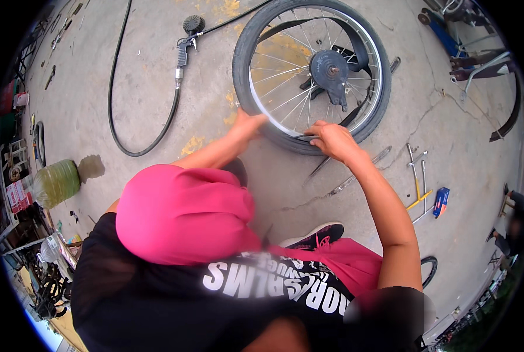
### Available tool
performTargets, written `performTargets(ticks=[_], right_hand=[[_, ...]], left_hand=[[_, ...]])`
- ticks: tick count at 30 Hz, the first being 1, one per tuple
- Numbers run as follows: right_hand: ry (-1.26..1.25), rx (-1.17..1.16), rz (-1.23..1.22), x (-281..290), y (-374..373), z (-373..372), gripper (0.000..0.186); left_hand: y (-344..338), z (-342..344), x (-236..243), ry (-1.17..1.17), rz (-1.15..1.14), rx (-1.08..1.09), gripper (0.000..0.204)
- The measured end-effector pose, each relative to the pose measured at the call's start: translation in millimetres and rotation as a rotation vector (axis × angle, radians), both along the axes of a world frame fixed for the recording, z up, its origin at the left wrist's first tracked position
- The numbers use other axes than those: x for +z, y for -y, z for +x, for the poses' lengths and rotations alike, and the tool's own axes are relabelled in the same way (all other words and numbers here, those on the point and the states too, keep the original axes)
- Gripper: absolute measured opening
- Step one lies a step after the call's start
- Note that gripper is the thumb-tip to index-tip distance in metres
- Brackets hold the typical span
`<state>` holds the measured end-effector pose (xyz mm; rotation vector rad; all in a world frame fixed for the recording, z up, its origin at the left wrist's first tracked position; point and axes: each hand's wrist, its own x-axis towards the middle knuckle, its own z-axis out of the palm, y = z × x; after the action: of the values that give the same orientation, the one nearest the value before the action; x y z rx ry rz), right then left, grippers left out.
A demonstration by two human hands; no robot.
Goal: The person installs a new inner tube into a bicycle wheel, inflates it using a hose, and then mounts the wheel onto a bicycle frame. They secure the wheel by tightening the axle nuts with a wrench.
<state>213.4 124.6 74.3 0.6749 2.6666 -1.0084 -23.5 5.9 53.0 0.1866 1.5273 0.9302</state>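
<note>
A spoked wheel with a black tire (242,70) lies flat on the concrete in front of me. A dark hub drum (332,66) sits at its middle. Black inner tube (360,53) hangs loose inside the silver rim (259,104), across the spokes. My left hand (248,125) is closed at the tire's near left side; it is slightly blurred, and part of its grip is hidden. At the near edge, my right hand (332,141) has its fingers bent over the tire beside the rim, pinching its edge.
Left of the wheel lies an air inflator gun (183,51) with a gauge and a looping black hose (111,88). To the right are a metal lever (361,170), yellow-handled wrenches (417,179) and a small blue box (442,202). A green plastic jug (57,183) stands far left.
</note>
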Motion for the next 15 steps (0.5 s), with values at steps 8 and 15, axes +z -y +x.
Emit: performTargets(ticks=[8,15], right_hand=[[-0.167,-0.182,0.224,-35.3,42.6,25.2,0.010],[0.325,0.054,0.115,-31.6,41.7,0.3,0.015]], left_hand=[[-3.1,1.6,9.8,-0.076,0.010,-0.040,0.081],[-5.1,4.6,1.2,-0.223,0.031,-0.033,0.084]])
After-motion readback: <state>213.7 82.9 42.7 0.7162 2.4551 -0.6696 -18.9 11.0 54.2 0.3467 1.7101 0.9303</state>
